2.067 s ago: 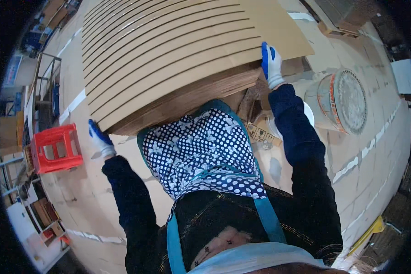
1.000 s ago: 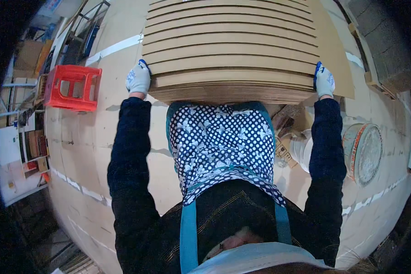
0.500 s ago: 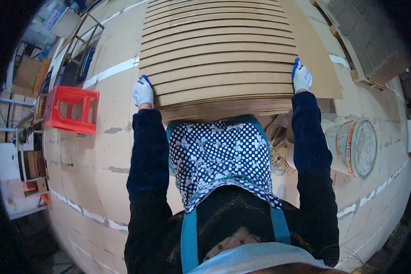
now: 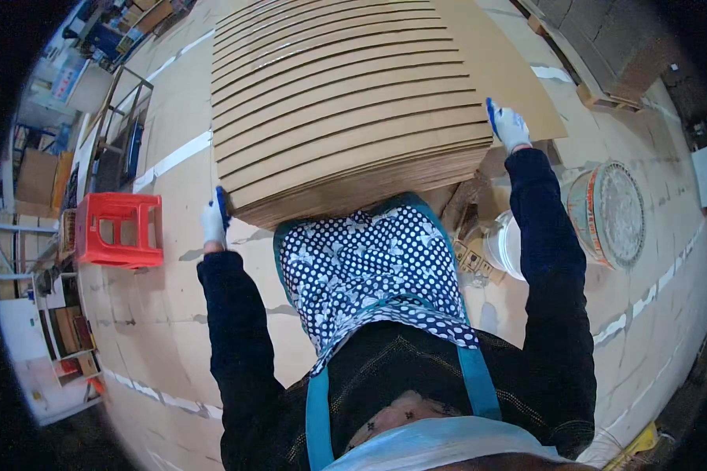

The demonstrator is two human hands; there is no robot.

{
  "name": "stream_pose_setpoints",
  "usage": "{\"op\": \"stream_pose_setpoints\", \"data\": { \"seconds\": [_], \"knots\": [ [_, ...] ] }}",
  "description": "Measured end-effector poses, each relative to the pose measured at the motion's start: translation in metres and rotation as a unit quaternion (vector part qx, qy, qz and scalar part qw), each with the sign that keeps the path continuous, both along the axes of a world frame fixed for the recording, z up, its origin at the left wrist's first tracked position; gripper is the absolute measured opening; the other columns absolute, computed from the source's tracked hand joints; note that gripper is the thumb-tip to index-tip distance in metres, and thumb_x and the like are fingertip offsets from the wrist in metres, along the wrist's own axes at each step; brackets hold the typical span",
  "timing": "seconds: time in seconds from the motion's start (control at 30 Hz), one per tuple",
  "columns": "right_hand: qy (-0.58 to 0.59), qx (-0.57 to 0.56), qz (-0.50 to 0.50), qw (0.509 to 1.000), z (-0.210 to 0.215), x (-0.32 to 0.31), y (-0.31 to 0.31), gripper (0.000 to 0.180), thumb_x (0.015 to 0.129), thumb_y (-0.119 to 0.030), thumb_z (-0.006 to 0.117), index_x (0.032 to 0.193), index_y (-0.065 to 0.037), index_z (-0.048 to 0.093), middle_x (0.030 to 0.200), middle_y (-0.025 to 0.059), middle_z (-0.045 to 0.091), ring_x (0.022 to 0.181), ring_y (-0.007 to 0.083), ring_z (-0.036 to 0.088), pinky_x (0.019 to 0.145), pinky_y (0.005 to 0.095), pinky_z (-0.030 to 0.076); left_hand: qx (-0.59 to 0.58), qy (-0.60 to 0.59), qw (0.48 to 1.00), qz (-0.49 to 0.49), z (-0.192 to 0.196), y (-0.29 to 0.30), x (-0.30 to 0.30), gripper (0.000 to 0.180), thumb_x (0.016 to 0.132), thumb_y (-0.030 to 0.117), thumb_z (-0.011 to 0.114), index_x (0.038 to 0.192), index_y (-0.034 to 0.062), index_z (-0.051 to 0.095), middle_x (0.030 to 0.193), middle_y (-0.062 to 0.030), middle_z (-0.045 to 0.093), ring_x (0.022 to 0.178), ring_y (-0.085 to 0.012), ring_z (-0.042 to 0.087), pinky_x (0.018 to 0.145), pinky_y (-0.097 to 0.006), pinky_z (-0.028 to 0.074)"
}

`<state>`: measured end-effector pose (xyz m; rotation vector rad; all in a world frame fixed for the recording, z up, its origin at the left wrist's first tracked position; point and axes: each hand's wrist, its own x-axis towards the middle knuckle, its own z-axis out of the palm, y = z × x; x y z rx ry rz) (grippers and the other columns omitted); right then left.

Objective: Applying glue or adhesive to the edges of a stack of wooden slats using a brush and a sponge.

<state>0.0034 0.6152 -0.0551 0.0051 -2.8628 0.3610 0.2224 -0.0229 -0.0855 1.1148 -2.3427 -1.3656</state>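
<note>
A stack of flat brown cardboard sheets [image 4: 346, 102] lies in front of me, its sheets fanned back in overlapping steps. My left hand [image 4: 215, 218], in a white glove with blue on the palm side, is beside the stack's near left corner. Its fingers point forward along the edge; whether they touch it is hard to tell. My right hand [image 4: 508, 127], gloved the same way, is at the stack's right edge near the front. Its fingers stretch toward the sheets, without a sheet between them. The polka-dot apron [image 4: 369, 259] meets the stack's near side.
A red plastic stool [image 4: 122, 228] stands on the left. To the right are a white bucket [image 4: 507, 243] and a larger round tub [image 4: 609, 216]. Another flat cardboard sheet [image 4: 503, 63] extends beyond the stack's right side. A loaded wooden pallet [image 4: 605, 98] is at the far right.
Both hands have moved outward from the stack's sides, the left one also nearer to me. In view, the stack sits further left and tilted; the whole scene has turned somewhat.
</note>
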Motion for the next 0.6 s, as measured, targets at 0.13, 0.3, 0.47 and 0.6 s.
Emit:
{"op": "stream_pose_setpoints", "data": {
  "seconds": [0.13,0.3,0.47,0.6],
  "knots": [
    [-0.088,0.078,0.045,0.992,-0.001,0.028,-0.013,0.061,0.093,-0.053,0.037,0.088,-0.003,0.070,0.088,0.0218,0.067,0.085,0.0397,0.065,0.078,0.0512,0.049,-0.514,-0.036,0.841,-0.166,-0.014,0.014,0.016,0.057,0.093,0.055,0.045,0.091,0.0017,0.064,0.066,-0.0166,0.062,0.056,-0.0325,0.061,0.051,-0.045,0.046],
    [-0.136,0.111,0.022,0.984,0.049,0.032,-0.027,0.065,0.091,-0.058,0.036,0.088,-0.004,0.072,0.089,0.0206,0.069,0.085,0.0370,0.067,0.074,0.0529,0.050,-0.430,-0.139,0.870,-0.194,0.027,0.007,0.003,0.052,0.096,0.050,0.039,0.094,0.0049,0.066,0.065,-0.0186,0.063,0.064,-0.0353,0.064,0.057,-0.048,0.048],
    [-0.188,-0.360,-0.042,0.913,0.075,0.031,-0.011,0.054,0.085,-0.056,0.056,0.088,-0.003,0.067,0.077,0.0151,0.067,0.068,0.0243,0.066,0.061,0.0373,0.051,-0.096,-0.068,0.988,-0.097,0.088,0.007,0.008,0.055,0.090,0.056,0.051,0.089,0.0028,0.064,0.049,-0.0074,0.055,0.040,-0.0204,0.057,0.041,-0.030,0.046],
    [0.044,-0.578,-0.006,0.815,0.010,0.031,-0.028,0.037,0.094,-0.036,0.054,0.089,-0.001,0.064,0.074,0.0093,0.065,0.069,0.0205,0.062,0.066,0.0339,0.049,0.281,0.324,0.903,0.010,0.051,0.025,0.009,0.045,0.092,0.038,0.057,0.122,0.0057,0.052,0.106,-0.0110,0.060,0.092,-0.0205,0.063,0.071,-0.034,0.055]
  ]
}}
